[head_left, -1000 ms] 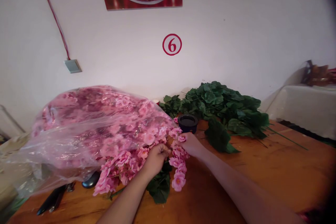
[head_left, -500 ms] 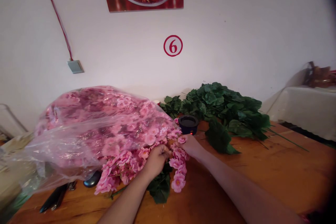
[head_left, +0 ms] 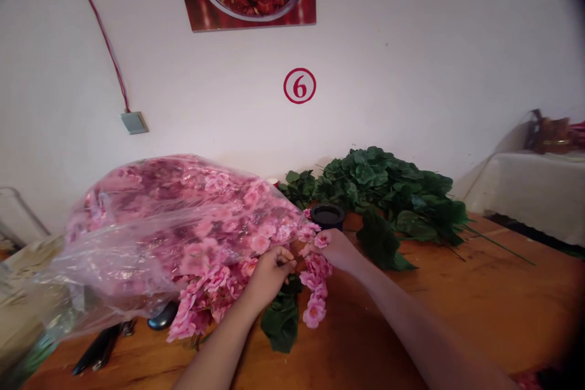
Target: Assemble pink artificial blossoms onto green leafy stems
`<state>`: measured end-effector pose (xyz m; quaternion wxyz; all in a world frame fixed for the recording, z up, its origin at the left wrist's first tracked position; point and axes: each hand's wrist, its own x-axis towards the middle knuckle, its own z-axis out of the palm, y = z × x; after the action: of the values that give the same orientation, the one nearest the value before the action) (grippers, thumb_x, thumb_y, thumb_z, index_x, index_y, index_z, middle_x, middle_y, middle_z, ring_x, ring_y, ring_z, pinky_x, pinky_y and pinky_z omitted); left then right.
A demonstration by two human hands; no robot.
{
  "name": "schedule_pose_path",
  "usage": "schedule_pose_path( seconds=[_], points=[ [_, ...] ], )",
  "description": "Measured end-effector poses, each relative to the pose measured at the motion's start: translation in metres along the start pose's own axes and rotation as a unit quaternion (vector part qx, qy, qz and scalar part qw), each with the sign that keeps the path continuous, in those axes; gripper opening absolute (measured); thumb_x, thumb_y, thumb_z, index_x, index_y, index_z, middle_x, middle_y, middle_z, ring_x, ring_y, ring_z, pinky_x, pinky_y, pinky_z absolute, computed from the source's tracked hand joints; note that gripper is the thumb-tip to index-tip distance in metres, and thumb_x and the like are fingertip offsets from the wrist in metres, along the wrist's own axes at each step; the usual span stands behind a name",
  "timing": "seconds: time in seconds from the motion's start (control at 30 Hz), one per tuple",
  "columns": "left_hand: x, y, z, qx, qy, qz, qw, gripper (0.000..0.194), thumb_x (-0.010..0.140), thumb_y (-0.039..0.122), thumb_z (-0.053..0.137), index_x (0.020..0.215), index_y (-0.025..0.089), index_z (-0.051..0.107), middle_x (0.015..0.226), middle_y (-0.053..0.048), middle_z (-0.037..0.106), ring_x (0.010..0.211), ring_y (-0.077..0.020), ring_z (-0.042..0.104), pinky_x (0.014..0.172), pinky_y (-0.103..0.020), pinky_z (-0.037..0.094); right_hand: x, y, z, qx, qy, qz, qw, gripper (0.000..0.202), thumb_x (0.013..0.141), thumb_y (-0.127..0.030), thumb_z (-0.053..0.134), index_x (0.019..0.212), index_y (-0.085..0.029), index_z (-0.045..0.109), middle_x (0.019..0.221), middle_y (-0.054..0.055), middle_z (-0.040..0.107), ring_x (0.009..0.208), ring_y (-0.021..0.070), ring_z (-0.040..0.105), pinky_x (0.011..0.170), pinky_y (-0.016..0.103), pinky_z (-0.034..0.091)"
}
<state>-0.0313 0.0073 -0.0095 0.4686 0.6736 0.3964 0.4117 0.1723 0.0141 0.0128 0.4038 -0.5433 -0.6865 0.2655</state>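
From the right hand [head_left: 339,251], pink blossoms [head_left: 315,283] hang downward

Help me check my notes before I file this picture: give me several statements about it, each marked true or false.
1. The clear plastic bag covers many pink blossoms. True.
2. The large heap of dark green leaves lies left of the bag. False: it lies to the right, on the brown wooden table.
3. The right hand touches the drooping spray of pink flowers. True.
4. The red ringed number on the white wall is a 9. False: it is a 6.
5. The round black-rimmed container stands just beyond the right hand. True.
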Motion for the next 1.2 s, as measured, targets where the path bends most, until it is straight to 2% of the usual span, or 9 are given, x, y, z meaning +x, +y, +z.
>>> schedule_pose_path(
  seconds=[0.13, 0.3, 0.43, 0.57, 0.7, 0.83, 1.03, 1.2],
  points=[
    [-0.002, 0.007, 0.001, 0.016, 0.015, 0.036, 0.999, 0.011, 0.071, 0.019, 0.061, 0.080, 0.018, 0.054, 0.070, 0.002, 0.054, 0.059, -0.0119, 0.052, 0.054, -0.022, 0.041, 0.000, 0.000, -0.007, -0.034, 0.019, 0.006, 0.999, 0.021, 0.064, -0.027, 0.065, 0.048, -0.016, 0.056, 0.044, -0.001, 0.050, 0.045, 0.0103, 0.041, 0.046, 0.023, 0.023],
    [-0.009, 0.012, 0.008, 0.089, 0.056, 0.113, 0.988, 0.008, 0.076, 0.017, 0.055, 0.084, 0.019, 0.057, 0.076, 0.000, 0.057, 0.072, -0.0139, 0.052, 0.067, -0.024, 0.040, -0.001, 0.001, -0.016, -0.070, 0.029, 0.016, 0.997, 0.023, 0.065, -0.026, 0.066, 0.047, -0.017, 0.055, 0.044, 0.000, 0.050, 0.043, 0.0106, 0.041, 0.046, 0.024, 0.022],
    [-0.015, 0.011, 0.019, 0.071, 0.023, 0.105, 0.992, 0.021, 0.074, 0.014, 0.056, 0.094, 0.020, 0.053, 0.075, 0.002, 0.055, 0.068, -0.0129, 0.052, 0.063, -0.023, 0.038, -0.005, -0.002, -0.023, -0.112, 0.031, 0.028, 0.993, 0.024, 0.063, -0.023, 0.068, 0.044, -0.018, 0.054, 0.043, 0.001, 0.049, 0.043, 0.0110, 0.042, 0.047, 0.025, 0.023],
    [-0.019, 0.012, 0.027, 0.093, 0.006, 0.093, 0.991, 0.027, 0.070, 0.010, 0.056, 0.095, 0.021, 0.052, 0.074, 0.004, 0.054, 0.065, -0.0117, 0.051, 0.060, -0.022, 0.036, -0.010, -0.012, -0.027, -0.163, -0.006, 0.051, 0.985, 0.020, 0.065, -0.019, 0.065, 0.047, -0.017, 0.057, 0.047, 0.003, 0.054, 0.046, 0.0129, 0.048, 0.048, 0.025, 0.024],
    [-0.020, 0.015, 0.028, 0.111, 0.043, 0.087, 0.989, 0.032, 0.068, 0.008, 0.055, 0.097, 0.020, 0.052, 0.078, 0.003, 0.055, 0.064, -0.0104, 0.051, 0.059, -0.021, 0.036, -0.012, -0.022, -0.031, -0.227, -0.052, 0.072, 0.970, 0.012, 0.070, -0.018, 0.061, 0.061, -0.015, 0.067, 0.060, 0.007, 0.064, 0.057, 0.0165, 0.058, 0.053, 0.024, 0.030],
    [-0.018, 0.014, 0.026, 0.135, 0.088, 0.074, 0.984, 0.038, 0.065, 0.006, 0.056, 0.100, 0.020, 0.052, 0.088, 0.002, 0.055, 0.063, -0.0091, 0.049, 0.059, -0.021, 0.036, -0.013, -0.028, -0.035, -0.229, -0.069, 0.084, 0.967, 0.016, 0.072, -0.017, 0.057, 0.069, -0.014, 0.072, 0.069, 0.010, 0.069, 0.063, 0.0182, 0.062, 0.055, 0.023, 0.035],
    [-0.019, 0.011, 0.031, 0.168, 0.013, 0.054, 0.984, 0.030, 0.064, 0.002, 0.051, 0.090, 0.018, 0.056, 0.070, 0.004, 0.052, 0.061, -0.0105, 0.049, 0.054, -0.021, 0.034, -0.017, -0.032, -0.039, -0.183, -0.117, 0.085, 0.973, 0.023, 0.075, -0.016, 0.053, 0.072, -0.019, 0.076, 0.072, 0.007, 0.071, 0.060, 0.0173, 0.063, 0.056, 0.023, 0.038],
    [-0.025, 0.012, 0.038, 0.222, 0.000, 0.099, 0.970, 0.032, 0.067, 0.000, 0.045, 0.090, 0.017, 0.059, 0.070, 0.001, 0.055, 0.065, -0.0121, 0.051, 0.059, -0.023, 0.035, -0.019, -0.017, -0.039, -0.214, -0.063, 0.064, 0.973, 0.009, 0.069, -0.019, 0.063, 0.071, -0.020, 0.072, 0.075, 0.008, 0.070, 0.076, 0.0226, 0.064, 0.066, 0.027, 0.041]
  ],
)
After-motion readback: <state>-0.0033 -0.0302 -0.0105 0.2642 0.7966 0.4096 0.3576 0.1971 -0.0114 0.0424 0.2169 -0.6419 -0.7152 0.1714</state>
